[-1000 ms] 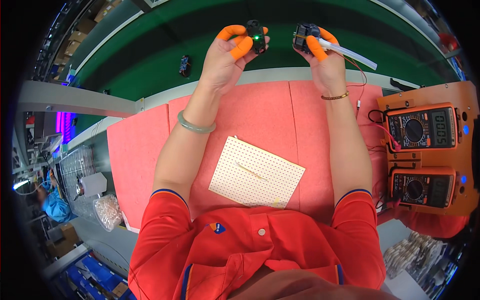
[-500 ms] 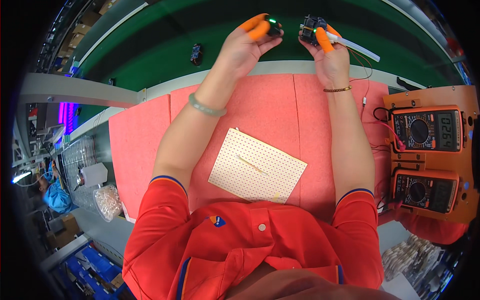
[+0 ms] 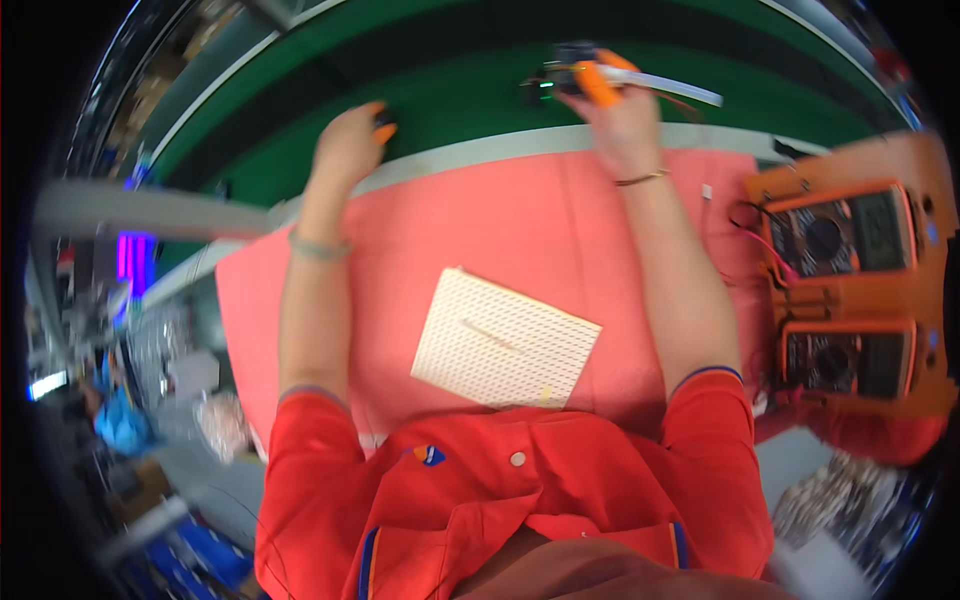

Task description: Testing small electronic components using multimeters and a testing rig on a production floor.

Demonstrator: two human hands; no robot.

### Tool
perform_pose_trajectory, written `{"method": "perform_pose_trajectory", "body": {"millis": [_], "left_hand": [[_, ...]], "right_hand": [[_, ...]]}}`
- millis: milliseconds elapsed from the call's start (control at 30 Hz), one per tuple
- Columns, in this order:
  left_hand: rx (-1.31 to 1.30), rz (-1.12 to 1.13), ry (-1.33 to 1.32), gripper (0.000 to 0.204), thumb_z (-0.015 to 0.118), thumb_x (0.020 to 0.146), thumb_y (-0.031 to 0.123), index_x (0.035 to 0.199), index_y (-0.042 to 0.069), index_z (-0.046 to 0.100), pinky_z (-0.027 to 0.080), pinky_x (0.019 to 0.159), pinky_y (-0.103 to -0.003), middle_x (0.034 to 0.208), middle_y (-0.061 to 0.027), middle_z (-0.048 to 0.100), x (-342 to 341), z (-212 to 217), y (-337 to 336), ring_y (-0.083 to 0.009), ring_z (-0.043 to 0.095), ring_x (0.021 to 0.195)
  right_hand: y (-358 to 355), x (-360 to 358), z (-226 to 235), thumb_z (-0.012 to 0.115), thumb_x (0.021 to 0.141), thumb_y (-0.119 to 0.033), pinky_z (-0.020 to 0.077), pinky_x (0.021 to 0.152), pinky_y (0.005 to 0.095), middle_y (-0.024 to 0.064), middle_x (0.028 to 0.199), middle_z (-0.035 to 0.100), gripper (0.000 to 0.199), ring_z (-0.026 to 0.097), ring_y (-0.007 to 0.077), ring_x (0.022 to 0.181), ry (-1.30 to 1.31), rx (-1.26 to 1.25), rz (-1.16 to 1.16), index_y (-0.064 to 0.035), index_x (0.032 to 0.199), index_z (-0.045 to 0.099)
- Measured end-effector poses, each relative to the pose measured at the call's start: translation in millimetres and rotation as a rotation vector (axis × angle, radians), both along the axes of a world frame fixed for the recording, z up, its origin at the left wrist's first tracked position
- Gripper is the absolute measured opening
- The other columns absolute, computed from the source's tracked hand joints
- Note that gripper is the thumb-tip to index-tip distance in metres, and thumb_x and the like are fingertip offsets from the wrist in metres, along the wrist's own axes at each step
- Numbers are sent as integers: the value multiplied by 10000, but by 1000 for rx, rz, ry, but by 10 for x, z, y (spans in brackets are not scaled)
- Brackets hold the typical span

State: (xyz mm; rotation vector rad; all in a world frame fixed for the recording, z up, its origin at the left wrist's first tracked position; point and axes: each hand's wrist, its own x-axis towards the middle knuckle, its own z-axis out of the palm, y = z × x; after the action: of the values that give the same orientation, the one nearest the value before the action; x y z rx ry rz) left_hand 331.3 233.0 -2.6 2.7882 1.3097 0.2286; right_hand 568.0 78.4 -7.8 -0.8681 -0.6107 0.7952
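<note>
A small dark electronic part [image 3: 560, 72], blurred by motion, sits high over the green belt [image 3: 450, 95] at the far side of the counter [image 3: 500, 230]. The right hand [image 3: 612, 110] holds it, its fingers [image 3: 597, 85] capped in orange and pinched around the part. A pale flat strip [image 3: 675, 88] runs out to the right from this hand. A thin bracelet circles the right wrist.

To the left, well apart, the left hand [image 3: 350, 145] reaches down to the edge of the green belt. Its orange-capped fingers are curled around a small dark object [image 3: 382, 122]; whether they grip it cannot be told.

Nearer the person, a pink mat [image 3: 480, 220] covers the counter. A cream perforated board [image 3: 505, 338] lies on it between the forearms. At the right stand two orange meters [image 3: 845, 290], one behind the other, with red and black leads [image 3: 765, 245]. The person wears a red shirt.
</note>
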Motion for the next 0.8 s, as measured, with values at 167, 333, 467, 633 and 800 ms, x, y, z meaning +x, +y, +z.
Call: {"method": "perform_pose_trajectory", "body": {"millis": [167, 333, 467, 633, 800], "left_hand": [[-868, -30, -1000, 310, 536, 792, 121, 1064, -17, 480, 443, 738, -251, 933, -90, 561, 278, 224, -313, -150, 534, 825], [-1256, -162, -1225, 309, 491, 822, 96, 1102, -26, 440, 419, 789, -231, 954, -75, 533, 771, 209, -595, -119, 513, 868], [-1291, -151, -1237, 285, 488, 818, 65, 1089, -15, 452, 447, 772, -245, 952, -87, 541, 770, 70, -670, -150, 534, 847], [-1289, -186, -1291, 287, 489, 814, 49, 1091, -20, 451, 447, 772, -244, 951, -92, 536, 746, 77, -707, -149, 535, 852], [-1218, -124, -1292, 262, 492, 811, 36, 1066, -23, 480, 444, 762, -241, 945, -84, 539, 776, 23, -740, -149, 535, 844]], "right_hand": [[63, -50, -87, 546, 748, -6, 488, 733, 326, 110, 915, 537, 300, 557, 183, 837, -118, -8, 9, 28, 1034, 461], [-63, -139, 58, 602, 709, -20, 468, 664, 230, 81, 865, 545, 282, 554, 141, 758, -157, -32, -15, 7, 962, 482], [-38, -169, 53, 608, 708, -31, 451, 652, 218, 64, 819, 547, 288, 543, 117, 729, -57, -27, 170, 0, 967, 487], [-60, -172, 28, 611, 708, -46, 444, 672, 226, 61, 820, 547, 279, 536, 106, 743, -203, -103, 110, -3, 959, 497], [-79, -233, 60, 612, 711, -63, 440, 685, 223, 61, 830, 549, 257, 531, 105, 756, -278, -167, -38, -5, 939, 510]]}}
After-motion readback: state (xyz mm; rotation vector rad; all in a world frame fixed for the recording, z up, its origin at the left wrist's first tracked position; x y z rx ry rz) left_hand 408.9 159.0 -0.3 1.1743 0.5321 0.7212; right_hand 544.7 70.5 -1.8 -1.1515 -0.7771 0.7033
